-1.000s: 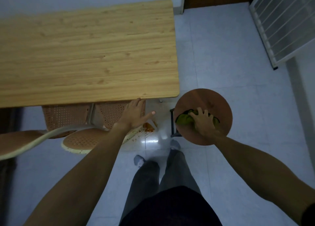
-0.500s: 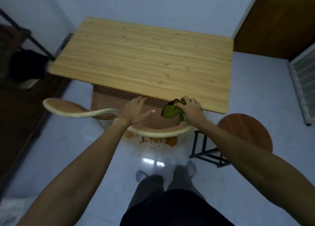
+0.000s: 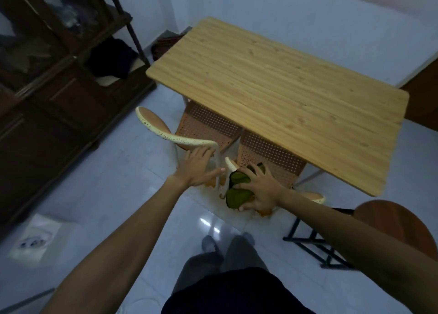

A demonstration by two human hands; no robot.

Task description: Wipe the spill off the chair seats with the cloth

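Your right hand has moved lower, off table edge, gripping green cloth against chair backrest rim. Your left hand spread flat just beside it. Orange spill directly under right hand.

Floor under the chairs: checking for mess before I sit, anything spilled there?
Yes. An orange spill stains the pale tiled floor below the perforated chair seats, beside the green cloth in the right hand.
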